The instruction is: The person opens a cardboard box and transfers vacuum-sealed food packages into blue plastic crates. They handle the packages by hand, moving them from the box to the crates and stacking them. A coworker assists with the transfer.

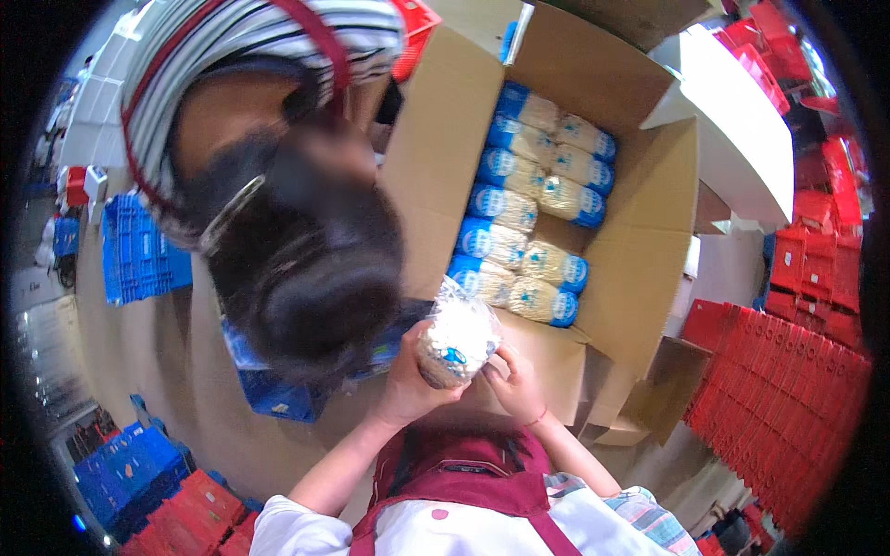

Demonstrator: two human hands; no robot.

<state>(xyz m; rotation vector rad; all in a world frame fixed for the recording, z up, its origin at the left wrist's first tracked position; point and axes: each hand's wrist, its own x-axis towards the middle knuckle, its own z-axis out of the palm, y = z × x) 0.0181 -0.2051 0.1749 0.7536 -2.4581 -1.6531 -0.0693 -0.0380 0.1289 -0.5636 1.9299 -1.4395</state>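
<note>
"What does the left hand have?"

"Your left hand curls around the left side of a clear plastic package of cream-coloured contents with a blue mark, which sits between your two hands."

"And the right?"

"Your right hand is at the package's lower right, fingers bent and close in. Whether they grip it, you cannot tell from here."

"Which way does it point?"

"Its long axis runs roughly away from you: rounded end nearest your body, crinkled loose plastic farthest out. Foreshortening hides the exact tilt."

"What is around the hands?"

"Ahead and to the right of them stands an open brown cardboard box. In it, cream-and-blue plastic-wrapped packages lie crosswise in two columns, blue ends outward. A person in a striped top leans in ahead and left of your hands."
</note>
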